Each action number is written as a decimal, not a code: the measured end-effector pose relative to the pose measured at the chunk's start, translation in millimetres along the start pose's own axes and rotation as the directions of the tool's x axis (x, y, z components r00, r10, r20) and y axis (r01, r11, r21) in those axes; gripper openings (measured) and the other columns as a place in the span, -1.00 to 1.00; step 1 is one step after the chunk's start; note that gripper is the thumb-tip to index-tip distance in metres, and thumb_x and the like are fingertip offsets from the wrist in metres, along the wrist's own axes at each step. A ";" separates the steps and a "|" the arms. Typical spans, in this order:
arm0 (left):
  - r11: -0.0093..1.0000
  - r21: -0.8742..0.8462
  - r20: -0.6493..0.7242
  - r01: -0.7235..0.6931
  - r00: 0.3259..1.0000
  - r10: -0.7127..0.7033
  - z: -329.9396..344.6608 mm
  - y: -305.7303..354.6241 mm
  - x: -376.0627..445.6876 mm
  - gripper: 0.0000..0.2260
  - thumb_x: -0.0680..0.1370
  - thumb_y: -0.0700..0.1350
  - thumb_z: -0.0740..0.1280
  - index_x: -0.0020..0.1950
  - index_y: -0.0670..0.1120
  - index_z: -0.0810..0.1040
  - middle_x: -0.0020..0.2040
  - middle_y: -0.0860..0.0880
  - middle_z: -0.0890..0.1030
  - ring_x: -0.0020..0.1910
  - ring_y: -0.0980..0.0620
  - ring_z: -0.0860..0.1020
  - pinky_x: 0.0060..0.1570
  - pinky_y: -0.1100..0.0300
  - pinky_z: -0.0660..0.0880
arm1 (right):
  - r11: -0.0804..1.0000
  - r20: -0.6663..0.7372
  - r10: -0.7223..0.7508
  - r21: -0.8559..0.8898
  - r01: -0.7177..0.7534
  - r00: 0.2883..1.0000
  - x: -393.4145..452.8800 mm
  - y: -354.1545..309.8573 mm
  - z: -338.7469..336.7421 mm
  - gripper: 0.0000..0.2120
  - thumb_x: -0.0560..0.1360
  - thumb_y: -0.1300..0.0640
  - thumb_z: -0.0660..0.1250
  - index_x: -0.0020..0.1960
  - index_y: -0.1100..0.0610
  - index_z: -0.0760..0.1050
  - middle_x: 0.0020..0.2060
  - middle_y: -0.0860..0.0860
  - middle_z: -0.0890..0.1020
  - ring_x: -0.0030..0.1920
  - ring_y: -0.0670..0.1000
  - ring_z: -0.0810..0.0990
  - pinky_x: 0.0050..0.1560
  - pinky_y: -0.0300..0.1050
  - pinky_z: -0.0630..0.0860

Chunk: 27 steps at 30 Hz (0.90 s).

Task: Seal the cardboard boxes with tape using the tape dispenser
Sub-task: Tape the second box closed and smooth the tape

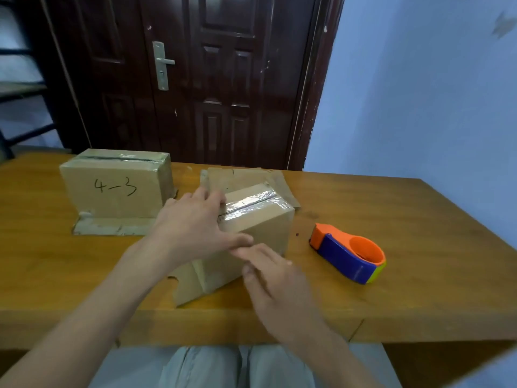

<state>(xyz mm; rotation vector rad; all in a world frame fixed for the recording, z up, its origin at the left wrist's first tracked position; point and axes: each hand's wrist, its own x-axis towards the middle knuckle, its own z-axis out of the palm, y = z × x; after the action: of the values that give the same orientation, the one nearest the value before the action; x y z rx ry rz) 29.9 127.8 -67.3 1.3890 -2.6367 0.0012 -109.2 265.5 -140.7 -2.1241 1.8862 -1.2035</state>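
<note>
- Head view: fingers point(207, 198) of the left hand point(193, 222) lie straight and spread, pressing the crinkled clear tape point(251, 204) on the near cardboard box point(260, 228); the right hand point(275, 278) is blurred, fingers loosely extended against the box's front face, holding nothing.
- Glossy orange-and-blue tape dispenser point(348, 252) lies on the wooden table point(419, 247), right of the box.
- Matte box marked "4-3" point(116, 186) stands behind left, its top taped.
- Dark panelled door point(195, 79) beyond.

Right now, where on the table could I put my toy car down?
Bare wood lies right of the tape dispenser up to the table edge, and left of the left hand, below the marked box. The middle is crowded: the taped box and both hands.
</note>
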 end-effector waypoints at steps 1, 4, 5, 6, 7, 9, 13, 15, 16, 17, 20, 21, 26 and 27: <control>0.999 0.022 -0.017 -0.030 0.999 0.031 5.4 -0.8 -2.5 -0.12 0.35 0.63 0.23 0.50 0.12 0.30 0.42 0.05 0.45 0.34 -0.03 0.49 0.31 -0.07 0.47 | 0.998 -0.043 0.017 0.064 -0.014 0.999 3.1 8.7 -6.5 -0.73 0.66 0.07 0.18 0.24 -0.09 0.60 0.01 -0.24 0.65 -0.06 -0.16 0.63 -0.11 -0.06 0.59; 0.990 -0.097 -0.005 -0.105 0.994 0.105 8.6 -15.8 -6.6 -0.15 0.39 0.50 0.39 0.56 0.18 0.23 0.49 0.12 0.38 0.42 0.04 0.36 0.41 -0.02 0.39 | 0.986 -0.246 0.100 0.154 -0.063 0.964 17.5 35.8 -36.3 -0.78 0.62 0.10 0.20 -0.01 0.01 0.63 -0.21 -0.16 0.65 -0.19 -0.05 0.64 -0.25 -0.10 0.54; 0.980 -0.138 0.018 -0.146 0.989 0.150 6.2 -22.5 -6.4 -0.16 0.39 0.46 0.43 0.57 0.21 0.23 0.52 0.16 0.35 0.48 0.06 0.29 0.47 -0.02 0.34 | 0.986 -0.283 0.114 0.147 -0.074 0.952 23.3 44.2 -47.5 -0.81 0.62 0.13 0.23 0.01 0.02 0.63 -0.18 -0.15 0.65 -0.14 -0.06 0.65 -0.23 -0.16 0.53; 0.967 -0.167 0.051 -0.195 0.977 0.206 3.4 -28.8 -5.1 -0.15 0.38 0.43 0.47 0.58 0.24 0.24 0.55 0.21 0.31 0.55 0.08 0.19 0.53 -0.03 0.25 | 0.989 -0.294 0.115 0.123 -0.082 0.949 29.1 52.2 -58.1 -0.84 0.63 0.17 0.27 0.06 0.02 0.62 -0.11 -0.15 0.66 -0.05 -0.08 0.64 -0.16 -0.23 0.52; 0.950 -0.197 0.086 -0.244 0.960 0.265 -0.1 -34.0 -3.5 -0.15 0.37 0.39 0.51 0.58 0.28 0.25 0.57 0.26 0.26 0.61 0.10 0.07 0.58 -0.04 0.14 | 0.990 -0.280 0.119 0.103 -0.093 0.953 34.9 59.5 -67.6 -0.83 0.63 0.21 0.29 0.13 0.03 0.61 -0.01 -0.12 0.65 0.07 -0.11 0.63 -0.06 -0.31 0.52; 0.913 -0.251 0.146 -0.321 0.920 0.363 -4.6 -39.7 1.0 -0.16 0.35 0.32 0.58 0.56 0.37 0.29 0.60 0.37 0.14 0.63 0.20 -0.11 0.61 -0.06 -0.04 | 0.984 -0.176 0.145 0.124 -0.125 0.974 46.3 73.8 -81.4 -0.74 0.66 0.21 0.29 0.29 0.00 0.57 0.18 -0.09 0.60 0.27 -0.16 0.54 0.14 -0.38 0.48; 0.884 -0.252 0.120 -0.394 0.893 0.433 -7.1 -33.5 13.6 -0.24 0.39 0.15 0.63 0.48 0.49 0.36 0.56 0.37 0.12 0.58 0.19 -0.05 0.59 -0.15 -0.02 | 0.957 0.186 0.168 0.203 -0.205 0.968 53.3 83.8 -88.0 -0.66 0.72 0.09 0.21 0.44 -0.14 0.52 0.37 -0.25 0.54 0.39 -0.23 0.45 0.32 -0.32 0.40; 0.893 -0.164 -0.003 -0.420 0.905 0.425 -3.7 -27.0 15.7 -0.27 0.42 0.08 0.62 0.49 0.45 0.38 0.50 0.27 0.22 0.52 0.11 0.09 0.54 -0.10 0.15 | 0.948 0.293 0.159 0.221 -0.228 0.943 45.9 80.8 -82.8 -0.67 0.73 0.10 0.22 0.44 -0.13 0.54 0.36 -0.30 0.56 0.40 -0.25 0.46 0.34 -0.31 0.36; 0.902 -0.098 -0.084 -0.421 0.907 0.414 0.8 -22.6 13.5 -0.28 0.44 0.05 0.62 0.50 0.41 0.39 0.47 0.21 0.27 0.47 0.06 0.16 0.48 -0.07 0.26 | 0.946 0.293 0.149 0.235 -0.222 0.944 40.2 79.7 -79.9 -0.67 0.73 0.09 0.22 0.45 -0.12 0.53 0.37 -0.29 0.56 0.41 -0.24 0.46 0.35 -0.32 0.34; 0.912 -0.039 -0.179 -0.408 0.901 0.395 7.9 -17.8 9.3 -0.30 0.45 0.01 0.61 0.50 0.36 0.41 0.42 0.17 0.33 0.42 0.04 0.24 0.40 -0.04 0.37 | 0.944 0.272 0.139 0.256 -0.210 0.952 33.6 79.4 -77.8 -0.66 0.74 0.06 0.21 0.48 -0.09 0.52 0.39 -0.28 0.55 0.44 -0.23 0.44 0.37 -0.33 0.32; 0.939 -0.028 -0.421 -0.343 0.856 0.300 36.7 -3.2 -9.1 -0.44 0.46 -0.16 0.60 0.39 0.17 0.54 0.29 0.08 0.46 0.26 -0.01 0.43 0.01 0.03 0.63 | 0.925 0.204 0.133 0.325 -0.195 0.970 14.9 78.0 -74.4 -0.59 0.70 -0.03 0.16 0.52 -0.06 0.47 0.44 -0.24 0.51 0.47 -0.18 0.41 0.37 -0.36 0.32; 0.936 -0.085 -0.456 -0.341 0.849 0.268 47.7 0.1 -12.2 -0.48 0.47 -0.21 0.58 0.37 0.12 0.56 0.29 0.07 0.48 0.26 -0.02 0.46 -0.02 0.04 0.65 | 0.930 0.194 0.128 0.317 -0.186 0.973 10.3 78.3 -72.9 -0.57 0.69 -0.05 0.18 0.53 -0.06 0.45 0.45 -0.21 0.50 0.48 -0.15 0.41 0.36 -0.35 0.34; 0.751 -0.524 -0.451 -0.402 0.879 0.155 82.7 4.2 -8.5 -0.63 0.61 -0.27 0.41 0.41 -0.02 0.58 0.47 0.09 0.50 0.53 0.05 0.41 0.43 -0.12 0.49 | 0.955 0.155 0.139 0.241 -0.174 0.978 0.4 78.5 -67.3 -0.49 0.60 -0.27 0.28 0.51 -0.18 0.46 0.47 -0.18 0.46 0.49 -0.15 0.40 0.36 -0.25 0.46; 0.708 -0.589 -0.430 -0.389 0.893 0.133 83.0 6.0 -10.5 -0.67 0.66 -0.15 0.37 0.44 -0.01 0.57 0.53 0.09 0.46 0.59 0.09 0.33 0.50 -0.10 0.42 | 0.955 0.138 0.151 0.235 -0.180 0.979 -0.4 76.5 -65.6 -0.48 0.59 -0.31 0.29 0.50 -0.20 0.46 0.46 -0.20 0.47 0.48 -0.16 0.40 0.38 -0.18 0.48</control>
<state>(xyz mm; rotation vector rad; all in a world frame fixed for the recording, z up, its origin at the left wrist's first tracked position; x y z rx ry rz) 19.0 133.5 -150.3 0.6728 -2.1577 -0.5473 -209.3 275.3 -134.8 -1.8274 1.7236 -1.1783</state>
